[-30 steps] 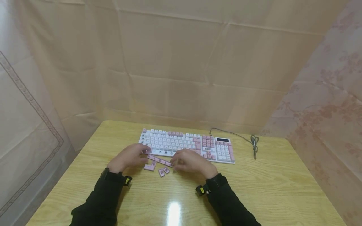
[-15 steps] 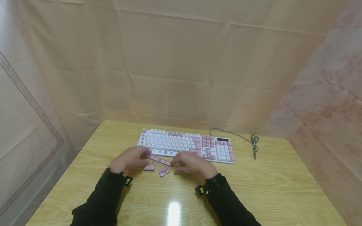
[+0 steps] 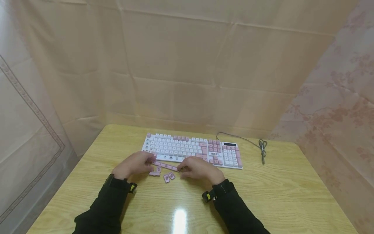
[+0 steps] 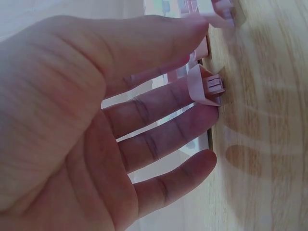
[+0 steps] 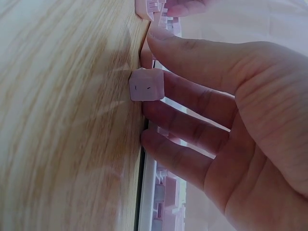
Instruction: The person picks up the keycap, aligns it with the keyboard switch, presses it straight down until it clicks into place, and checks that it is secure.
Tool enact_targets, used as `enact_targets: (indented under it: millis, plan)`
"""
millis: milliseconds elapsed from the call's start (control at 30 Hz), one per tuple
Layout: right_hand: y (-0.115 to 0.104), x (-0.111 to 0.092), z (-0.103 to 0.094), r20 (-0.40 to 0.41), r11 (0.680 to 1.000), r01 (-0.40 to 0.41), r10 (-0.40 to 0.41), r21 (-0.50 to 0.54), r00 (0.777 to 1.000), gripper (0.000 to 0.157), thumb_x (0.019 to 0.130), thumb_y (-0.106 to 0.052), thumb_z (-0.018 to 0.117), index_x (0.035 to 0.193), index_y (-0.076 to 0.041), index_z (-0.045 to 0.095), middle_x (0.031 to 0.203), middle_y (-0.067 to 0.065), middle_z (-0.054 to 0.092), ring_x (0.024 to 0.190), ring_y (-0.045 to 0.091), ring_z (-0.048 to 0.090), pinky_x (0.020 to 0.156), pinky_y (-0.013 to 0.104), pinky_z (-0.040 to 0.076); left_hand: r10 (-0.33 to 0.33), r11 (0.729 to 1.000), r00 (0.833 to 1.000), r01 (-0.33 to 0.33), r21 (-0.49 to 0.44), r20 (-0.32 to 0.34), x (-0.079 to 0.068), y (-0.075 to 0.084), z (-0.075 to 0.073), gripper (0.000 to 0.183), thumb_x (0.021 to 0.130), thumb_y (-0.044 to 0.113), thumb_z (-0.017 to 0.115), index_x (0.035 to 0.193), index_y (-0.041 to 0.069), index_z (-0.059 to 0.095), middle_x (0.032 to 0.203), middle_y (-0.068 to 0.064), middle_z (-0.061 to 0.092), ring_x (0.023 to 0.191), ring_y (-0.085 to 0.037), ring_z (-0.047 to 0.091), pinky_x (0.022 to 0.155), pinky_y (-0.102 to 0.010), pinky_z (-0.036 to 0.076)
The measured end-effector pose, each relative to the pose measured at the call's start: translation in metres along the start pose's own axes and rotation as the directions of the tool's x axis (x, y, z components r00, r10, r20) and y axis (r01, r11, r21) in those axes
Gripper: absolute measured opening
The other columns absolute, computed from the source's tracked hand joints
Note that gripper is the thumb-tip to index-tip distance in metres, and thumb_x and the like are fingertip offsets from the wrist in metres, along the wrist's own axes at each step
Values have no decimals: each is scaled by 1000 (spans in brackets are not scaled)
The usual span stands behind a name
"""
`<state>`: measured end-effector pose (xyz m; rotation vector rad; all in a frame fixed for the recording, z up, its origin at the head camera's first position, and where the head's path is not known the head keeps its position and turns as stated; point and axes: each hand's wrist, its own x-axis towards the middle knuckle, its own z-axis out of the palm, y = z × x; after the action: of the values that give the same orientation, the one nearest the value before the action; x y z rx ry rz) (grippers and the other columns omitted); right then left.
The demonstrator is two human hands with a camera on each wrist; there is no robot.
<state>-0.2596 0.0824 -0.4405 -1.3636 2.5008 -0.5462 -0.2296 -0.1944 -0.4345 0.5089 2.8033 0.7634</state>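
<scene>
Two hands [image 3: 133, 164] [image 3: 198, 168] pinch one long pink bar [image 3: 165, 166] near four loose keycaps [image 3: 167, 178] and one keyboard [image 3: 181, 148].

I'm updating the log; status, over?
Left hand, right hand: pinching opposite ends of long pink plastic bar. White-and-pink keyboard just beyond. Small loose pink keycaps nearby, possibly obstructing.

In the head view, the left hand [image 3: 134, 164] is covering the near left corner of the keyboard [image 3: 190, 151] and hiding one end of the pink spacebar [image 3: 165, 166]; the right hand [image 3: 200, 169] is hiding the other. Key legends [image 3: 174, 145] are appearing too small to read. Black sleeves [image 3: 99, 208] are running off the bottom edge. In the right wrist view, the top edge is cutting off a pink keycap [image 5: 144, 9].
</scene>
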Motion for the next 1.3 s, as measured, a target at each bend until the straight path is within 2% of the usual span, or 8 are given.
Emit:
enact_targets:
  millis: [267, 500, 800, 1000, 1100, 1300]
  plan:
    - [0, 0, 1, -27, 999, -52, 52, 5, 998, 26, 84, -27, 70, 108, -16, 71, 98, -7, 67, 79, 4, 55, 72, 22, 46, -15, 1000, 1000, 15, -7, 12, 0, 1, -1, 21, 84, 18, 69, 103, 10, 69, 93, 3, 66, 83, -11, 57, 81, -39, 48]
    - [-2, 0, 1, -63, 994, -106, 106, 1, 992, 18, 81, -22, 72, 98, -16, 73, 93, -7, 69, 81, 3, 58, 74, 22, 47, 24, 1000, 999, -24, 1, 28, 2, -1, 2, 18, 85, 18, 67, 102, 11, 71, 94, 3, 68, 79, -11, 56, 79, -37, 48]
    - [-2, 0, 1, -103, 996, -94, 93, 0, 990, 16, 78, -20, 75, 94, -17, 73, 85, -9, 67, 70, 3, 55, 65, 21, 47, 18, 1000, 1000, -18, -6, 20, 0, -4, 2, 20, 85, 18, 67, 103, 11, 71, 100, 1, 68, 88, -12, 60, 84, -40, 48]
    - [-5, 0, -2, -77, 994, -104, 103, -21, 992, 19, 79, -20, 74, 98, -17, 73, 88, -7, 67, 71, 5, 54, 66, 22, 46, 29, 1000, 999, -29, -5, 22, -1, -1, 0, 20, 85, 18, 67, 104, 12, 71, 98, 1, 68, 84, -12, 58, 83, -41, 49]
    - [-6, 0, -1, -67, 993, -111, 109, -35, 992, 19, 80, -21, 74, 98, -17, 73, 88, -7, 66, 71, 6, 54, 66, 22, 46, 38, 999, 999, -39, 9, 21, 0, 0, -1, 20, 85, 18, 68, 104, 12, 71, 95, 3, 67, 79, -12, 56, 79, -38, 49]
    - [-4, 1, 1, -73, 992, -112, 108, -64, 992, 18, 80, -22, 74, 97, -18, 73, 86, -9, 66, 71, 6, 53, 66, 22, 45, 64, 998, 997, -65, 20, 33, 2, -1, 1, 13, 85, 17, 68, 96, 12, 72, 75, 5, 60, 62, -12, 50, 61, -34, 43]
